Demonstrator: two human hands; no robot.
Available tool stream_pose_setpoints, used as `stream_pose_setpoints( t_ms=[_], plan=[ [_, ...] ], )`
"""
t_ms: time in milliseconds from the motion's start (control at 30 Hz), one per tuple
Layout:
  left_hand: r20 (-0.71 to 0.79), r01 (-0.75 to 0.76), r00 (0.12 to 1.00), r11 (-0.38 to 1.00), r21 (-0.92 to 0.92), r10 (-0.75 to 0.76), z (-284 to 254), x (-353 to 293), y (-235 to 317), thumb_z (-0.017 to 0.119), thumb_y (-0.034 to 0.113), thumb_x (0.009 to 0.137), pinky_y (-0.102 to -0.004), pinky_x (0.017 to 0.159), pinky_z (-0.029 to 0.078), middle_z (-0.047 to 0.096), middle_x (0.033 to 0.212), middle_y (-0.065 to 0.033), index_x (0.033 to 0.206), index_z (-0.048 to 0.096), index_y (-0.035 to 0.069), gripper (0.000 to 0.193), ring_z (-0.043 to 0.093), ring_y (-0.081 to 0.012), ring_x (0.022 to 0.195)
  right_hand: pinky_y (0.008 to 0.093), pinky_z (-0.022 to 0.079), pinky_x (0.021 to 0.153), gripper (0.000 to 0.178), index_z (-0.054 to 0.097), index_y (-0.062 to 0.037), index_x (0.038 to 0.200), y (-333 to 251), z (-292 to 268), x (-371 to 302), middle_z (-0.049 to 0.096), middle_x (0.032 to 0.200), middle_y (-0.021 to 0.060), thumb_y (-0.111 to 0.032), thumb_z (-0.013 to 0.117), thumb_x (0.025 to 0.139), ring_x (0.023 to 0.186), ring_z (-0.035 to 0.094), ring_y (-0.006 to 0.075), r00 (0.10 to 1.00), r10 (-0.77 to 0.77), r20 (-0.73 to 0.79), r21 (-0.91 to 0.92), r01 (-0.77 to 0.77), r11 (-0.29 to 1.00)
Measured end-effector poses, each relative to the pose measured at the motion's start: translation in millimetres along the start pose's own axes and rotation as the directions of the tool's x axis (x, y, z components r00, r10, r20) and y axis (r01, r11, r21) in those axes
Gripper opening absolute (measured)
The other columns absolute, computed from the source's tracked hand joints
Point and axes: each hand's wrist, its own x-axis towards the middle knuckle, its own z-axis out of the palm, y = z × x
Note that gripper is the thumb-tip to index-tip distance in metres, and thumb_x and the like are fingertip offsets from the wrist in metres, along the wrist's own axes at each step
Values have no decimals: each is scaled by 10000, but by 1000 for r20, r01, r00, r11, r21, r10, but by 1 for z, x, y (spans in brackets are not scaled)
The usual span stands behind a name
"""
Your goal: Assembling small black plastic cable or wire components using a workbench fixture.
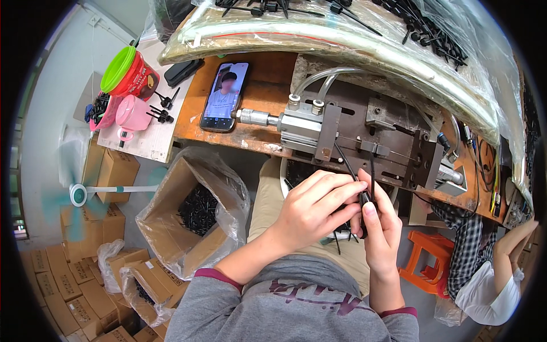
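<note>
Fingers point(337, 195) of the left hand point(310, 210) are bent together against a black plastic piece point(364, 198) on the near side of the machine point(327, 134); its thumb is hidden, so I cannot tell whether it grips or only touches. The right hand point(380, 231) pinches the piece between thumb and fingers. Thin black stems rise from the fingertips toward the machine; I cannot tell whether they belong to one piece or two. Under the hands, nearer the person than the machine, more black pieces show above the trousers point(269, 194).

The machine stands on a wooden surface point(196, 122) and has a silver cylinder and clear bent hoses point(336, 70). Left of the machine lies a phone point(225, 94) with a lit screen; farther left are a black case point(182, 72), a pink mug point(133, 113) and a red tub point(135, 77) with a green rim. Beyond the machine, a plastic-wrapped ledge point(342, 43) bears many black parts point(436, 43).

Below and left of the machine, a plastic-lined carton point(155, 219) holds a heap of black pieces, near a fan point(78, 195) and stacked boxes point(80, 293). Below and right of the machine are an orange stool point(424, 259) and another person point(490, 290) in a white top.
</note>
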Motion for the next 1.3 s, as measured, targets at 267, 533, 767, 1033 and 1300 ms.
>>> stream_pose_setpoints(
  t_ms=[267, 533, 767, 1033, 1300],
  plan=[
    [-50, 29, 998, 999, 23, -28, 2, 0, 0, 723, 10, 668, -304, 727, 514, 620, 994, -99, 1004, 702, 45, 339, 617, -213, 841, 169, 362, 535, 376, 470, 30, 1330, 13, -10, -3, 545, 1000, 53, -78, 446, 971, 655, 448, 39, 998, -57, -39, 38, 58, 998],
    [87, -16, 996, 995, 93, 8, 4, 7, -6, 696, -25, 671, -350, 802, 533, 599, 1181, -167, 971, 677, -1, 301, 635, -284, 938, 174, 365, 544, 346, 529, 38, 1274, 7, -28, -5, 560, 907, 38, -100, 483, 960, 649, 441, 40, 1000, -1, -31, 93, 4, 996],
    [247, -126, 967, 952, 280, 55, 18, 13, -7, 672, 2, 679, -355, 845, 523, 600, 1232, -133, 981, 660, -6, 302, 640, -259, 973, 181, 382, 578, 335, 524, 35, 1269, 5, -37, -10, 587, 866, 47, -94, 488, 962, 656, 462, 49, 988, -35, -149, 132, 55, 990],
    [302, -220, 949, 869, 442, 86, 25, 24, -2, 691, 36, 674, -324, 783, 520, 602, 1234, -126, 941, 670, -5, 271, 643, -217, 807, 199, 420, 618, 357, 490, 60, 1270, 6, -40, -11, 606, 835, 82, -128, 478, 967, 659, 508, 76, 972, -109, -209, 179, 147, 973],
    [331, -189, 943, 874, 447, 34, 24, 34, 0, 694, 44, 678, -295, 686, 506, 629, 1195, -102, 911, 678, 8, 236, 632, -185, 731, 217, 431, 625, 378, 469, 69, 1280, 6, -39, -9, 599, 804, 89, -140, 475, 964, 665, 516, 96, 950, -112, -290, 162, 164, 973]
  ],
)
